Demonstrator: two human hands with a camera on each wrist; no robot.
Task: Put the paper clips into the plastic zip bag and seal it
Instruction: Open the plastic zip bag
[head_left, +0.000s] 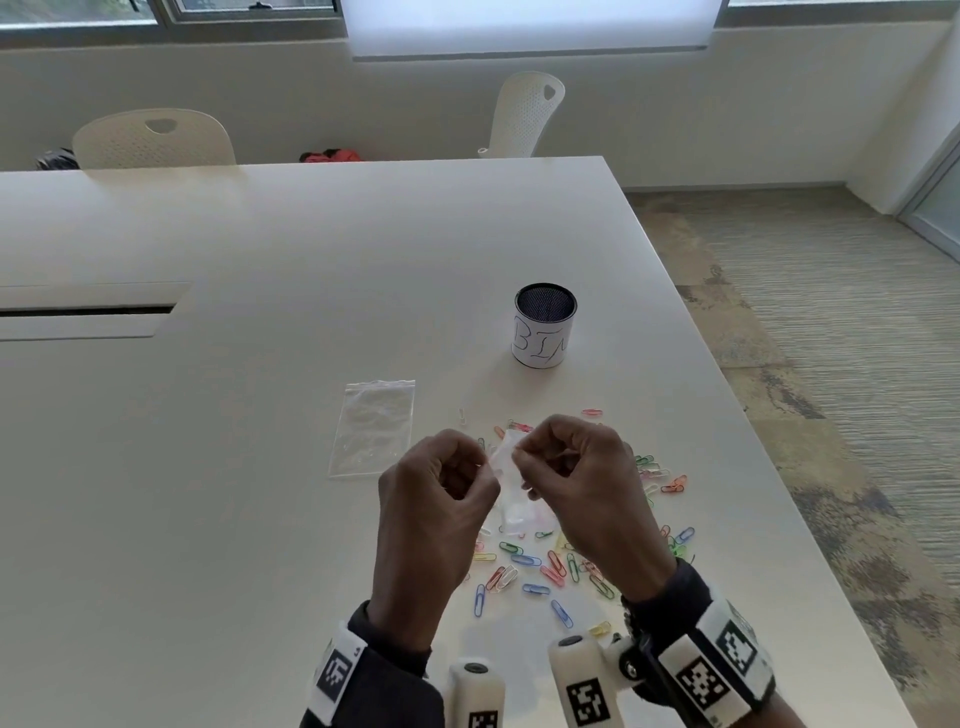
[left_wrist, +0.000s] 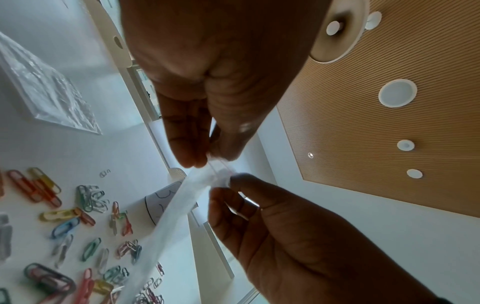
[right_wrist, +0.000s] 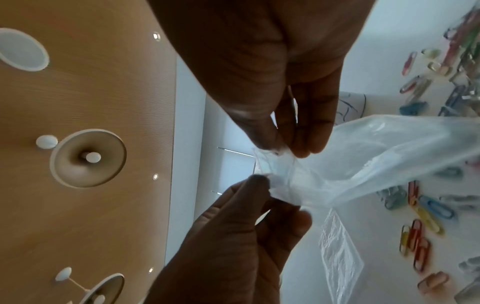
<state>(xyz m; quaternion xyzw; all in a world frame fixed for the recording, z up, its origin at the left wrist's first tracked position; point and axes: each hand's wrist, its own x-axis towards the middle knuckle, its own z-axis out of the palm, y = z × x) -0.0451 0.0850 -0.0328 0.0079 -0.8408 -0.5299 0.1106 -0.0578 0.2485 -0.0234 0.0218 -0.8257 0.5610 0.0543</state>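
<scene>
Pinching zip bag (head_left: 506, 470) top between left hand (head_left: 434, 499) and right hand (head_left: 582, 483), above scattered paper clips (head_left: 540, 566).

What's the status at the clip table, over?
Left hand and right hand both pinch the held zip bag at its mouth. Paper clips all loose on the table. Spare bag lies flat at left; nothing blocking.

White table (head_left: 260, 415), mesh cup (head_left: 545, 325) labelled in marker, two white chairs (head_left: 156, 140)
</scene>
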